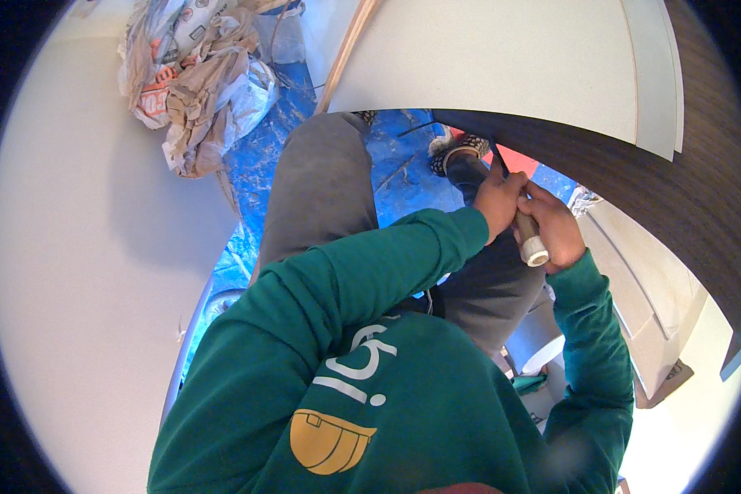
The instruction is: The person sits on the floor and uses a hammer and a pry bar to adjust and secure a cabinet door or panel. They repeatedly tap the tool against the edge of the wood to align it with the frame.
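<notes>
Hands, left hand (496,202) and right hand (556,230), clamp together on a dark narrow tool with a brown cylindrical handle (528,226), probably doubled for steadiness. From afar, I see the dark-brown wood-grain panel's edge (675,214) limiting far-right movement; more room lies left, above the crinkled blue plastic sheet (416,185).

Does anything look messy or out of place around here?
Yes: crumpled bags lie heaped at the upper left, an untidy pile, and the blue sheet between the person's legs looks wrinkled and smeared with pale marks.
</notes>
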Available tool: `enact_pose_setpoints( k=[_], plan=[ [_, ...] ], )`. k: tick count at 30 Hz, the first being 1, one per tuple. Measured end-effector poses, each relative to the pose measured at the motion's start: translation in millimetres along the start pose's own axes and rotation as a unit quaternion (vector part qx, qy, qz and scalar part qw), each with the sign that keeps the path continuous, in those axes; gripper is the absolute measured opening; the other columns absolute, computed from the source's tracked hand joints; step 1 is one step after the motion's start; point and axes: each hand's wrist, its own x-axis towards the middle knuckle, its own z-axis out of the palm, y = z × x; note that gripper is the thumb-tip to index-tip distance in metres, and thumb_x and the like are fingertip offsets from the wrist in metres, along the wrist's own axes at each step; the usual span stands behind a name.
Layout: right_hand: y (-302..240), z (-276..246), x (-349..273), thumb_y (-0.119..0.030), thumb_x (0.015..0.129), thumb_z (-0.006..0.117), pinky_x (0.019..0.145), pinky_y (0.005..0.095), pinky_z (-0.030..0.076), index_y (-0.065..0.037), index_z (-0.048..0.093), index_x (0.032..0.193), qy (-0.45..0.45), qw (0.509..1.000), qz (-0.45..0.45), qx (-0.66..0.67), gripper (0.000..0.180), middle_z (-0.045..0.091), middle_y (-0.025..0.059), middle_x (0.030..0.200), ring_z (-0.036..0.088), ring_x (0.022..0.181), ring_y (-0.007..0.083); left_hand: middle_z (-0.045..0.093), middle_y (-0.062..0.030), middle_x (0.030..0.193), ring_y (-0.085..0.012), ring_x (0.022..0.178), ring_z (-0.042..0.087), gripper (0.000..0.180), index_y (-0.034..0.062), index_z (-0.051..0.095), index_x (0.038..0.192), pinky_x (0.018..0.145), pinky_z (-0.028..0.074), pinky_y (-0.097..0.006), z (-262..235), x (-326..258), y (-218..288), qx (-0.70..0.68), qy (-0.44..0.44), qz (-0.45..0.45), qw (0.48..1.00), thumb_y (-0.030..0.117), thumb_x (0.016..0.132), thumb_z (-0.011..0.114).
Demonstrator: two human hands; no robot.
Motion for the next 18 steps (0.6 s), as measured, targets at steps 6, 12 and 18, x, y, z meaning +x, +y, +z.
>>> enact_pose_setpoints(
  k=[6,12,18],
  plan=[
    [17,-7,16,-0.014,0.091,0.053,0.075,0.0366,0.052,0.002,0.062,0.101,-0.027,0.951,-0.157,-0.264,0.021,0.064,0.0142,0.102,0.065,0.089,0.0246,0.053,-0.0221,0.118,-0.0331,0.095,0.065,0.025,0.0006,0.063,0.113,0.073,0.055,-0.039,-7,8,-18,0.170,0.012,0.113,0.979,0.014,0.096,0.051],
    [21,1,32,-0.014,0.090,0.053,0.069,0.0341,0.052,-0.001,0.062,0.104,-0.026,0.998,-0.045,-0.038,0.021,0.065,0.0123,0.099,0.065,0.082,0.0241,0.054,-0.0186,0.116,-0.0294,0.091,0.065,0.025,-0.0005,0.061,0.113,0.068,0.056,-0.039,-12,21,-23,-0.008,0.007,0.004,1.000,0.015,0.097,0.050],
    [88,3,90,-0.020,0.096,0.050,0.052,0.0295,0.051,-0.003,0.060,0.116,-0.016,0.990,-0.137,-0.018,0.027,0.065,0.0085,0.088,0.062,0.063,0.0177,0.060,-0.0142,0.102,-0.0271,0.090,0.065,0.028,0.0072,0.058,0.117,0.063,0.054,-0.037,-29,54,-77,0.145,-0.009,0.078,0.986,0.024,0.095,0.053]
  ],
)
